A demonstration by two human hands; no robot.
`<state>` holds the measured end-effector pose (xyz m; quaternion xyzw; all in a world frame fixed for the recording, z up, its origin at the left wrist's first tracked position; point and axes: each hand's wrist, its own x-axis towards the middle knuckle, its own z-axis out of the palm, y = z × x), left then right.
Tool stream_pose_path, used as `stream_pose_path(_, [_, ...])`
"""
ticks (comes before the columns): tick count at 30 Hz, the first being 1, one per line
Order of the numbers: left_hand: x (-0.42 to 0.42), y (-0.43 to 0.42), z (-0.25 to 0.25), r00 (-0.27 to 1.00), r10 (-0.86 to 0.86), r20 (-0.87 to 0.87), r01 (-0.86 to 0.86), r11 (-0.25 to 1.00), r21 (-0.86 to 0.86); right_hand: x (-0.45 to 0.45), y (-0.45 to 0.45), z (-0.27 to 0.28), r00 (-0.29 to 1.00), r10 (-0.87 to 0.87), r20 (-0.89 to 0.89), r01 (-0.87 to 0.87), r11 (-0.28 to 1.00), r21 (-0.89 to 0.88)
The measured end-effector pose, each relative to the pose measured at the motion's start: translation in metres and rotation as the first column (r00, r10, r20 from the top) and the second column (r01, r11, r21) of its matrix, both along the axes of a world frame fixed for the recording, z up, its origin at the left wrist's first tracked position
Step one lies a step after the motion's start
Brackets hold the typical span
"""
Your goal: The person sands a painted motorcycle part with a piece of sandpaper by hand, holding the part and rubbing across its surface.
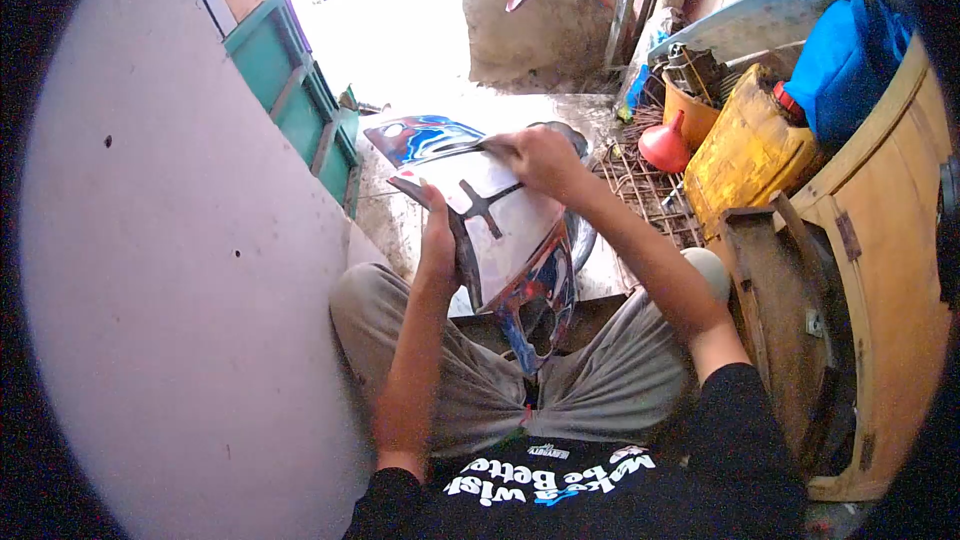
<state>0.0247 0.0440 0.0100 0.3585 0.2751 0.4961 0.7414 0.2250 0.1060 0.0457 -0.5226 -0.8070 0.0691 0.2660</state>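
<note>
Our L hand (pixel 438 240) is curled round the L edge of the white fairing panel (pixel 512 245), just beyond our grey trousers (pixel 440 365). Panel could twist or slip, prob. if that grip slackens; long axis approx. far-L to near-R, tapered end seemingly twd us. Our R hand (pixel 545 165), fingers bunched, is at its far edge; can't tell if it's pinching anything.
</note>
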Motion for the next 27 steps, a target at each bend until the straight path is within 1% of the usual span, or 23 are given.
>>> stream_pose_path(2, [0.006, -0.006, 0.000, 0.982, 0.060, -0.181, -0.065, 0.998, -0.022, -0.005, -0.009, -0.016, 0.998, 0.008, -0.063, -0.008, 1.000, -0.002])
stream_pose_path(3, [0.011, -0.004, -0.003, 0.986, 0.090, -0.141, -0.089, 0.996, 0.013, -0.024, -0.039, 0.003, 0.971, 0.191, -0.146, -0.147, 0.952, 0.268])
stream_pose_path(4, [0.015, -0.006, -0.008, 0.988, 0.116, -0.107, -0.113, 0.993, 0.033, -0.029, -0.043, -0.003, 0.966, 0.256, -0.020, -0.250, 0.957, 0.148])
stream_pose_path(5, [0.016, -0.007, -0.012, 0.987, 0.138, -0.077, -0.134, 0.989, 0.056, -0.029, -0.043, -0.004, 0.973, 0.229, -0.010, -0.225, 0.963, 0.151])
stream_pose_path(6, [0.014, -0.008, -0.015, 0.988, 0.107, -0.112, -0.101, 0.993, 0.060, -0.029, -0.040, -0.005, 0.979, 0.202, -0.003, -0.199, 0.968, 0.156])
stream_pose_path(7, [0.009, -0.010, -0.017, 0.986, 0.076, -0.149, -0.068, 0.996, 0.063, -0.022, -0.030, -0.006, 0.997, 0.052, -0.066, -0.050, 0.998, 0.029])
stream_pose_path(8, [0.007, -0.011, -0.019, 0.982, 0.047, -0.180, -0.036, 0.997, 0.067, -0.014, -0.021, -0.007, 0.989, -0.104, -0.103, 0.093, 0.990, -0.103])
stream_pose_path(9, [0.008, -0.009, -0.020, 0.969, 0.068, -0.238, -0.058, 0.997, 0.049, -0.012, -0.021, -0.012, 0.992, -0.089, -0.085, 0.083, 0.994, -0.073])
stream_pose_path(10, [0.007, -0.007, -0.020, 0.969, 0.051, -0.243, -0.032, 0.996, 0.083, -0.020, -0.031, -0.019, 0.996, 0.019, -0.085, -0.004, 0.986, 0.168])
stream_pose_path(12, [0.003, -0.011, -0.023, 0.967, 0.017, -0.256, 0.018, 0.991, 0.135, -0.038, -0.047, -0.011, 0.962, 0.256, -0.096, -0.196, 0.890, 0.411])
stream_pose_path(13, [0.003, -0.010, -0.025, 0.965, 0.002, -0.261, 0.037, 0.989, 0.145, -0.039, -0.048, -0.009, 0.973, 0.219, -0.077, -0.179, 0.919, 0.352])
stream_pose_path(14, [0.004, -0.012, -0.027, 0.951, 0.053, -0.305, 0.002, 0.984, 0.176, -0.034, -0.037, -0.014, 0.985, 0.151, -0.079, -0.116, 0.935, 0.334])
stream_pose_path(15, [0.007, -0.013, -0.028, 0.932, 0.107, -0.347, -0.032, 0.976, 0.214, -0.025, -0.026, -0.015, 0.989, 0.083, -0.124, -0.049, 0.966, 0.255])
stream_pose_path(16, [0.009, -0.012, -0.030, 0.928, 0.126, -0.352, -0.043, 0.971, 0.236, -0.020, -0.022, -0.005, 0.987, 0.014, -0.157, 0.014, 0.984, 0.176])
stream_pose_path(17, [0.011, -0.010, -0.032, 0.923, 0.147, -0.357, -0.053, 0.965, 0.258, -0.019, -0.026, -0.001, 0.997, 0.064, -0.050, -0.055, 0.987, 0.151])
stream_pose_path(18, [0.013, -0.009, -0.034, 0.917, 0.167, -0.361, -0.064, 0.958, 0.280, -0.030, -0.037, -0.004, 0.982, 0.166, -0.093, -0.135, 0.954, 0.268])
stream_pose_path(20, [0.011, -0.011, -0.028, 0.921, 0.140, -0.363, -0.038, 0.961, 0.273, -0.045, -0.043, 0.001, 0.905, 0.417, -0.088, -0.361, 0.860, 0.359])
stream_pose_path(21, [0.009, -0.014, -0.024, 0.924, 0.119, -0.363, -0.019, 0.963, 0.269, -0.046, -0.041, 0.007, 0.900, 0.435, -0.044, -0.388, 0.841, 0.378])
stream_pose_path(22, [0.007, -0.013, -0.023, 0.932, 0.114, -0.345, -0.033, 0.972, 0.231, -0.042, -0.032, 0.001, 0.888, 0.415, -0.200, -0.352, 0.891, 0.288])
stream_pose_path(24, [0.008, -0.012, -0.021, 0.946, 0.110, -0.304, -0.065, 0.986, 0.155, -0.030, -0.020, 0.003, 0.959, 0.244, -0.145, -0.214, 0.958, 0.192])
stream_pose_path(25, [0.008, -0.013, -0.020, 0.968, 0.088, -0.235, -0.068, 0.993, 0.092, -0.031, -0.027, 0.004, 0.988, 0.140, -0.065, -0.129, 0.979, 0.155])
stream_pose_path(26, [0.007, -0.012, -0.017, 0.984, 0.071, -0.161, -0.067, 0.997, 0.034, -0.032, -0.038, 0.000, 0.976, 0.213, -0.048, -0.193, 0.944, 0.268])
stream_pose_path(27, [0.009, -0.012, -0.015, 0.995, 0.059, -0.079, -0.061, 0.998, -0.026, -0.032, -0.051, -0.004, 0.959, 0.282, -0.033, -0.262, 0.924, 0.280])
